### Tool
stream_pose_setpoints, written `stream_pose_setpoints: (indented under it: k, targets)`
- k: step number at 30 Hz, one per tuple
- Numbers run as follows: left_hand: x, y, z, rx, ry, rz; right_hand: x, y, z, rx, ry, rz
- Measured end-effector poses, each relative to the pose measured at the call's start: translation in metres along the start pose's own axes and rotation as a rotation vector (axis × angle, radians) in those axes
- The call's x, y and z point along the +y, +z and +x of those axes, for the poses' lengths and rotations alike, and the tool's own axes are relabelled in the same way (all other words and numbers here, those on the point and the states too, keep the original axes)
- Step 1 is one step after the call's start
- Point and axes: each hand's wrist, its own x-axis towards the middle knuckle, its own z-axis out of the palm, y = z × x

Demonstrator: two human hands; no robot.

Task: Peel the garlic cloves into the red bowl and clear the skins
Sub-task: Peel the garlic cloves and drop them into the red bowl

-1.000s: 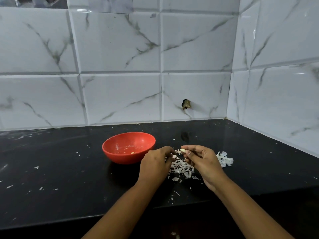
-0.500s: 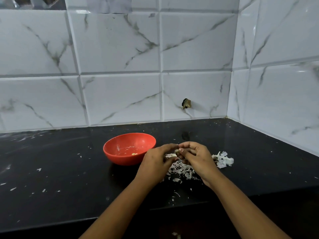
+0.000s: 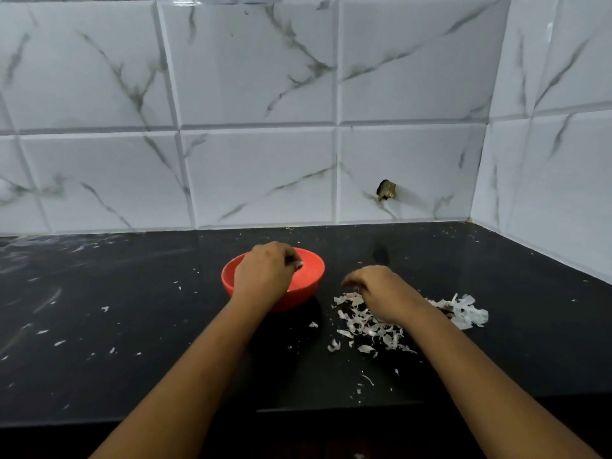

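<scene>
The red bowl (image 3: 313,276) sits on the black counter, and its inside is mostly hidden by my left hand (image 3: 265,273). That hand hovers over the bowl with its fingers curled, and a small pale bit, seemingly a garlic clove (image 3: 299,264), shows at the fingertips. My right hand (image 3: 381,293) hangs palm down over the pile of white garlic skins (image 3: 367,329), to the right of the bowl. Its fingers droop loosely toward the pile, and the palm side is hidden. More skins (image 3: 467,311) lie to the right of that wrist.
The black counter (image 3: 132,326) runs to a front edge near the bottom, with small skin flecks scattered on its left side. White marble tiled walls close the back and the right. A small dark broken spot (image 3: 385,190) marks the back wall.
The hands were together over the skin pile, working on a clove. My left hand has moved left over the red bowl, and my right hand has stayed above the skins.
</scene>
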Motion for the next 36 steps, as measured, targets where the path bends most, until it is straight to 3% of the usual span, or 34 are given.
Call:
stream_pose_setpoints:
  k: [4,8,14,18,21,23,28,36]
  targets:
    - [-0.010,-0.001,0.011,-0.204,-0.104,0.150,0.001,0.004,0.008,-0.087,0.003,-0.126]
    - [-0.016,0.004,0.024,-0.298,-0.127,0.151,0.008,0.007,0.013,-0.084,0.018,-0.135]
    - [-0.014,0.003,0.021,-0.142,-0.117,0.120,0.006,0.005,0.009,-0.047,0.025,-0.111]
    - [0.000,0.002,0.007,0.018,-0.053,-0.072,0.003,0.002,0.004,0.033,0.053,-0.031]
    - [0.018,0.006,-0.002,0.026,-0.001,-0.354,0.004,-0.001,0.000,0.148,0.085,0.136]
    - [0.034,0.011,-0.010,-0.030,0.037,-0.444,0.004,-0.003,-0.006,0.218,0.093,0.260]
    - [0.049,0.046,-0.019,-0.179,0.092,-0.358,-0.002,-0.007,-0.030,0.329,0.021,0.420]
    - [0.050,0.061,-0.031,-0.395,-0.085,-0.913,-0.001,-0.003,-0.046,0.416,0.026,0.571]
